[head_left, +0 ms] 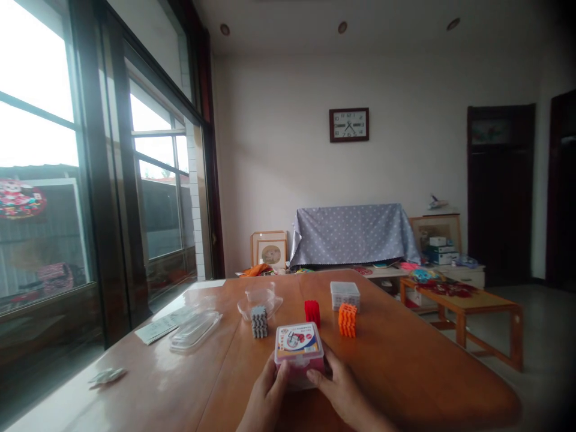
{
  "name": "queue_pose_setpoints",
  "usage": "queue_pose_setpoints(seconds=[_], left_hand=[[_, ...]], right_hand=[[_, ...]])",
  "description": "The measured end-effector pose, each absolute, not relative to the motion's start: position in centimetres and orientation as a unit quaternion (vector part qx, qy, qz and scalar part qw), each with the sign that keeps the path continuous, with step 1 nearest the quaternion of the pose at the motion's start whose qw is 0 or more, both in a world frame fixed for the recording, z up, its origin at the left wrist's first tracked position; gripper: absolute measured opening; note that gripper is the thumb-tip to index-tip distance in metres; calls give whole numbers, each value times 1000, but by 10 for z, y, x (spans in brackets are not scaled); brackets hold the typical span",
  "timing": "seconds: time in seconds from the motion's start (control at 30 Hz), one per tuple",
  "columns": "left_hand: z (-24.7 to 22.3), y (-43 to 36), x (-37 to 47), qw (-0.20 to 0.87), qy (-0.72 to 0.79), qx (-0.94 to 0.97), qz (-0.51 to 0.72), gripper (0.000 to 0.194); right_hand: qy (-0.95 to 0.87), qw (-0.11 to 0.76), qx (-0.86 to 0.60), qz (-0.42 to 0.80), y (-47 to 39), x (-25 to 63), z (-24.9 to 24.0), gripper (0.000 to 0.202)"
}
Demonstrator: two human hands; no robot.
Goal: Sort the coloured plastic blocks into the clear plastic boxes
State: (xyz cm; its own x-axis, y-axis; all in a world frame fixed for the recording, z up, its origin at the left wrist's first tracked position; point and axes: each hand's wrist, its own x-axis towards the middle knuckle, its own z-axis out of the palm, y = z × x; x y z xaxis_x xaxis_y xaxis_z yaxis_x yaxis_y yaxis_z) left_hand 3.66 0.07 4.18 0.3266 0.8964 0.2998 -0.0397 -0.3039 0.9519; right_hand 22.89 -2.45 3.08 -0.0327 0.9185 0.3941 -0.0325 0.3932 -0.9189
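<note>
Between my two hands is a small plastic box [299,354] with a printed label on its closed lid and pink-red contents showing through the side. My left hand [269,390] grips its left side, thumb on the front. On the right side my right hand [335,384] holds it, its thumb near the front latch. Whether the box rests on the table or is slightly raised, I cannot tell. Beyond it stand a stack of grey interlocking pieces [260,322], a red stack [312,313] and an orange stack [348,320].
A clear lidded box [345,295] stands behind the orange stack. An open clear container [258,303], a clear plastic lid [195,331], a paper sheet [164,324] and a small crumpled packet [107,377] lie on the wooden table [396,360]. A low bench [468,309] stands at right.
</note>
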Motion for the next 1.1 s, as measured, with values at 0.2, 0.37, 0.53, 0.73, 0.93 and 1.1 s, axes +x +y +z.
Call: queue_pose_setpoints(seconds=[0.2, 0.37, 0.53, 0.73, 0.93, 1.1], left_hand=[[72, -9, 59, 573, 390, 503, 517, 76], [73, 2, 67, 580, 403, 491, 510, 77], [77, 5, 73, 568, 397, 515, 504, 81], [79, 16, 74, 514, 404, 554, 516, 77], [42, 54, 76, 371, 433, 608, 553, 65], [2, 71, 82, 294, 479, 637, 527, 60]], right_hand=[[-596, 587, -373, 401, -32, 236, 57, 64], [-479, 568, -461, 485, -35, 242, 72, 57], [-423, 595, -462, 504, -25, 243, 74, 52], [-335, 631, -458, 529, -1, 255, 81, 43], [-296, 676, -458, 496, 31, 289, 108, 44], [-300, 701, -482, 432, 65, 326, 132, 50]])
